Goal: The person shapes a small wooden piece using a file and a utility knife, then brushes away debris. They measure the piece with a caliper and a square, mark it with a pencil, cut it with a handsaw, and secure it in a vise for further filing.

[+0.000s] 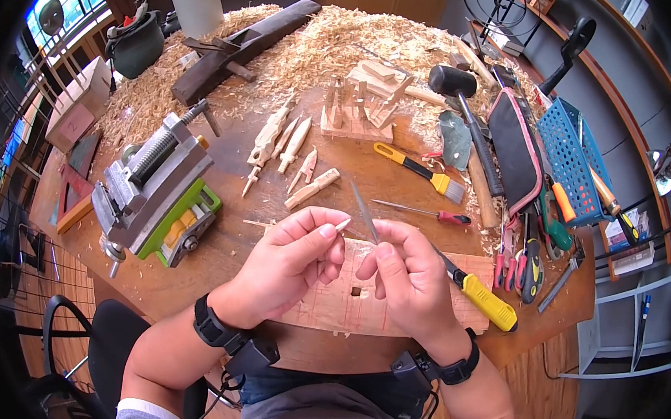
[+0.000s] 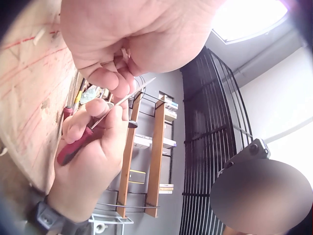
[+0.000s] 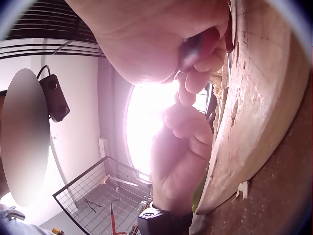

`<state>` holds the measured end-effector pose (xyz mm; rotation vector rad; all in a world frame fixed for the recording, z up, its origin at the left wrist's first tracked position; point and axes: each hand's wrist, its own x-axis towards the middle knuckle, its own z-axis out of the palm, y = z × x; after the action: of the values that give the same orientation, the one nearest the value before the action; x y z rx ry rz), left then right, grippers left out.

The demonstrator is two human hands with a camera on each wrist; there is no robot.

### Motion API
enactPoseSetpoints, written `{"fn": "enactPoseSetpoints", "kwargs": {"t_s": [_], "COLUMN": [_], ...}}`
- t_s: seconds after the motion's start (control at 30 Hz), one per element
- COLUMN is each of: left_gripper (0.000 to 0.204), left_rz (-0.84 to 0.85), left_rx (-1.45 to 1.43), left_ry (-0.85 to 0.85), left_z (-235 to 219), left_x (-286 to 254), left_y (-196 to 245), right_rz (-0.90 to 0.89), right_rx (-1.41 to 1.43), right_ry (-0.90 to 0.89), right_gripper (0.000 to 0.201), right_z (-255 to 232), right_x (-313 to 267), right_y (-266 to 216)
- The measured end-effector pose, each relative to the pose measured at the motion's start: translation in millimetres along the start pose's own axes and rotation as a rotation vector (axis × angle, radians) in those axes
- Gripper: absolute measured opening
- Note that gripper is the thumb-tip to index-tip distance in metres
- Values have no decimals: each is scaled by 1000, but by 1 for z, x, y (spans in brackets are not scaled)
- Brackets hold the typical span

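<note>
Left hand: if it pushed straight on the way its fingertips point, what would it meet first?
Most likely the thin metal tool held in the right hand, just beyond the fingertips of the left hand; the head view leaves unclear whether both are at the same height.

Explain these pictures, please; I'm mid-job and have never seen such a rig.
There is no robot here, only a person's two bare hands. The widest picture comes from a camera worn on the head, looking forward and down. The other two come from wrist cameras, each showing its own hand large at the top.

The left hand pinches a small pale pointed piece; the right hand holds a slim file with a red handle. Beneath lies a red-lined wooden board. Around it on the table are a metal vise, carved wooden pieces, a black-headed mallet, a brush and wood shavings.
</note>
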<state>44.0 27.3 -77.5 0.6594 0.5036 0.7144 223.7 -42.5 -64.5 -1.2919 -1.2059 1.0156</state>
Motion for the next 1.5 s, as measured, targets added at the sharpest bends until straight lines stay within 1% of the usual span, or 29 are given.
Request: {"fn": "enactPoseSetpoints", "kwargs": {"t_s": [0.17, 0.23, 0.27, 0.57, 0.7, 0.77, 0.87, 0.97, 1.03, 1.07, 1.13, 1.23, 1.3, 1.37, 1.43, 1.47, 1.5], "left_gripper": [21, 20, 19, 16, 14, 12, 14, 15, 15, 16, 16, 18, 18, 18, 15, 14, 14], "left_rz": [-3, -4, -3, 12, 18, 56, 47, 39, 34, 29, 25, 34, 39, 54, 49, 44, 44], "left_rx": [-15, -26, -38, -56, -42, 12, 95, 70, 98, 126, 116, 110, 116, 86, 78, 70, 70], "left_ry": [-29, 5, 39, 44, 48, 17, -17, -36, -26, -18, -14, 16, 35, 19, 45, 73, 74], "left_z": [-1, 2, 4, 3, 2, 1, -5, -6, -5, -4, -1, 0, -1, -3, 2, 4, 4], "left_x": [1, 0, 0, 1, 0, 0, -1, 0, 1, 1, 2, 1, 1, 2, 1, 1, 0], "left_y": [1, 2, 2, 3, 2, 1, 1, -4, -6, -7, -5, -1, 0, -2, 0, 1, 2], "right_rz": [-37, -134, -134, -143, -191, -212, -206, -241, -265, -264, -199, -187, -207, -226, -90, -89, -162], "right_rx": [-2, -52, -52, -132, -168, -183, -191, -187, -190, -190, -84, -39, -73, -114, -129, -128, -161], "right_ry": [-32, -52, -52, -55, -55, -55, -63, -64, -24, -21, 57, 63, 28, -1, -56, -55, -56], "right_gripper": [22, 23, 23, 21, 19, 18, 17, 17, 17, 17, 17, 16, 16, 15, 14, 14, 16], "right_z": [-1, -1, -1, 0, 0, 0, -1, 1, 3, 5, 7, 5, 2, -1, -1, -1, -1], "right_x": [-1, 0, 0, 0, 1, 1, 1, 3, 4, 4, 2, -1, -1, -1, -3, -3, -2], "right_y": [2, 7, 6, 4, 3, 3, 5, 12, 14, 13, 8, 4, 8, 6, 0, 2, 6]}}
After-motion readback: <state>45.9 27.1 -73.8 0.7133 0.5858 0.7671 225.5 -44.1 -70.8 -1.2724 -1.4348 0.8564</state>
